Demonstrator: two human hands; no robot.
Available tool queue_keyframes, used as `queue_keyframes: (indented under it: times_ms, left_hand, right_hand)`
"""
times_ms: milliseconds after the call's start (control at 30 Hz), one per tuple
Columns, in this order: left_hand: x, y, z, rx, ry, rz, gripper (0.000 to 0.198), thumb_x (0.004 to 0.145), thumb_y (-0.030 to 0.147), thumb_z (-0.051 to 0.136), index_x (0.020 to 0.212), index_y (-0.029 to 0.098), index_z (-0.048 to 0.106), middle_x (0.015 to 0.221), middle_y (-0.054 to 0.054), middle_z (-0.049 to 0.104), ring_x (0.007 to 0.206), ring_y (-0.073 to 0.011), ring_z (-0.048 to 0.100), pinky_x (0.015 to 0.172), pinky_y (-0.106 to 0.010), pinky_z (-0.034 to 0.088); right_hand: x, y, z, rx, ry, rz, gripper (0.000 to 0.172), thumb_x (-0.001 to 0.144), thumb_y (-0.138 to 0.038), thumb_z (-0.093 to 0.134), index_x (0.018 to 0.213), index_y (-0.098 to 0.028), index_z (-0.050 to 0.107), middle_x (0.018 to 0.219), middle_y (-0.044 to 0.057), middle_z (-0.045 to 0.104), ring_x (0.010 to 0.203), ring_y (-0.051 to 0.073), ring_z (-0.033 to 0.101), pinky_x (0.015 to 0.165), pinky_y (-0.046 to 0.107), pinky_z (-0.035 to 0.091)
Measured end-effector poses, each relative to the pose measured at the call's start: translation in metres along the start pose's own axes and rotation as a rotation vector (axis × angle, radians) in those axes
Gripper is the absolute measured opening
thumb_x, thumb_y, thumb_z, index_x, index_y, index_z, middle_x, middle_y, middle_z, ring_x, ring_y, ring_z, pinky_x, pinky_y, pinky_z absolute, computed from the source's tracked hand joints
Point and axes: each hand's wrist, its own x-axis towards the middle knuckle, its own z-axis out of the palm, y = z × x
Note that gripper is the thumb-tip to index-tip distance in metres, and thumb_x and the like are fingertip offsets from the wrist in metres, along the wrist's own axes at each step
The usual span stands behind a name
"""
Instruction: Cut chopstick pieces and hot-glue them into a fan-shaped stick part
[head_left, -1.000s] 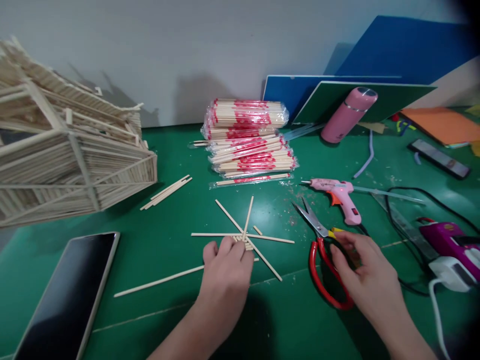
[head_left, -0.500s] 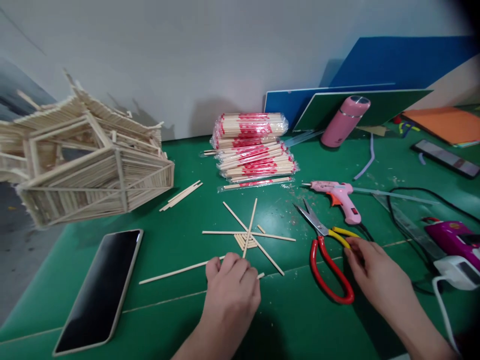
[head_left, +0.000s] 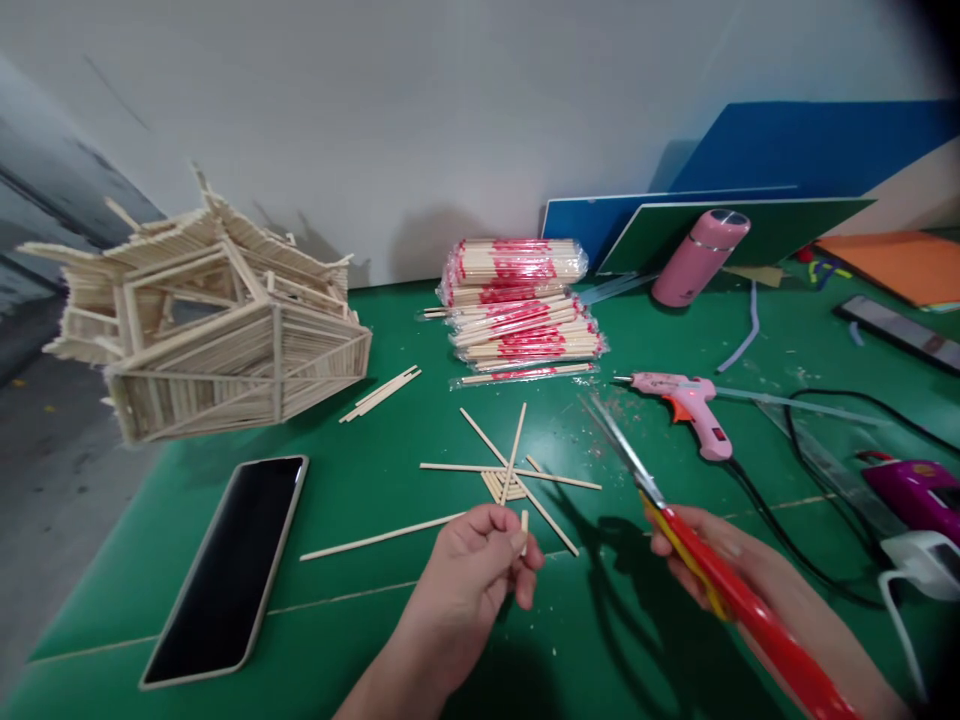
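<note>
My left hand (head_left: 480, 565) is raised a little above the green table (head_left: 352, 620) and pinches a short wooden stick piece (head_left: 524, 527) between thumb and fingers. My right hand (head_left: 720, 570) grips red and yellow scissors (head_left: 679, 535), lifted off the table with the blades pointing up and to the left. Just beyond the left hand lie several crossed wooden sticks (head_left: 510, 475) and a small heap of short cut pieces. One long stick (head_left: 382, 537) lies to their left.
A stick-built house model (head_left: 217, 335) stands at the left. A dark phone (head_left: 229, 565) lies front left. Wrapped stick packs (head_left: 521, 310) are stacked at the back. A pink glue gun (head_left: 686, 400), cables, a pink bottle (head_left: 697, 255) and a purple tool (head_left: 911, 490) fill the right.
My right hand has picked the scissors up off the table. My left hand has lifted from the stick pile with a short piece pinched in its fingers. The view has shifted left.
</note>
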Motion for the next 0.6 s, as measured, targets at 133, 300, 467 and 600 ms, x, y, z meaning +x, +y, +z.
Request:
queue_keyframes:
  times_ms: [133,300,467,600]
  left_hand:
    - [0.0,-0.001,-0.002,-0.091,-0.034,0.014,0.015,0.066,0.02,0.064,0.063,0.014,0.05,0.054,0.001,0.059,0.039,-0.0048,0.046,0.044,-0.018,0.03]
    - [-0.002,0.001,-0.002,-0.103,-0.039,0.018,0.016,0.062,0.019,0.068,0.073,0.012,0.059,0.055,0.0,0.059,0.043,-0.0066,0.049,0.044,-0.018,0.032]
    - [-0.003,0.0,-0.003,-0.135,-0.044,0.051,0.012,0.061,0.018,0.069,0.068,0.012,0.061,0.054,0.0,0.058,0.044,-0.0075,0.051,0.046,-0.019,0.034]
    - [-0.001,-0.001,-0.005,-0.173,-0.039,0.096,0.016,0.058,0.02,0.072,0.068,0.013,0.061,0.053,0.0,0.058,0.045,-0.0081,0.051,0.045,-0.018,0.035]
  right_hand:
    - [-0.01,-0.01,0.012,0.21,-0.294,0.113,0.047,0.075,-0.045,0.048,0.117,-0.024,0.048,0.114,0.009,0.058,0.099,0.025,0.057,0.076,0.035,0.05]
    - [-0.019,-0.031,0.035,0.017,-0.24,-0.003,0.059,0.061,-0.029,0.063,0.116,-0.023,0.044,0.098,0.007,0.063,0.088,0.022,0.061,0.073,0.031,0.051]
    - [-0.017,-0.024,0.039,-0.334,-0.227,-0.145,0.063,0.06,-0.023,0.062,0.118,-0.021,0.04,0.094,0.007,0.063,0.084,0.022,0.062,0.071,0.031,0.052]
    - [-0.018,-0.012,0.037,-0.467,-0.243,-0.244,0.065,0.061,-0.027,0.062,0.12,-0.021,0.038,0.106,0.011,0.059,0.093,0.025,0.059,0.073,0.034,0.052]
